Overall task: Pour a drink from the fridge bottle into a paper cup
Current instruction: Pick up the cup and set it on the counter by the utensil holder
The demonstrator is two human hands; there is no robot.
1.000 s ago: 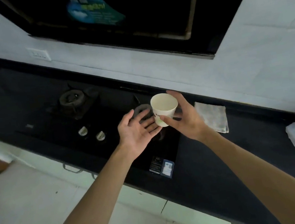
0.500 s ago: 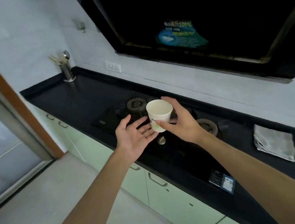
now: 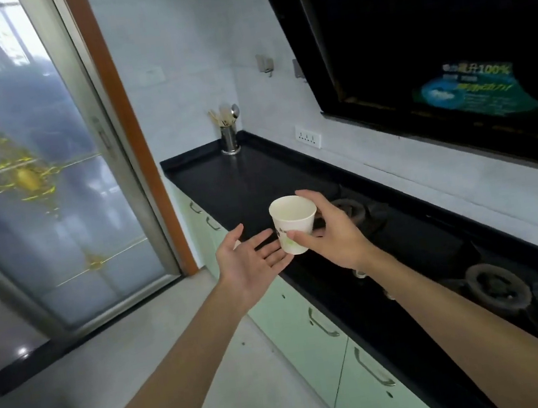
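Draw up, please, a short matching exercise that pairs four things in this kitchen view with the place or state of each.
Column A
1. paper cup
2. left hand
3. utensil holder
4. wall socket

Column B
a. open, palm up, holding nothing
b. standing at the far corner of the black counter
c. held upright in the right hand
d. mounted on the wall above the counter

Pairs: 1-c, 2-a, 3-b, 4-d
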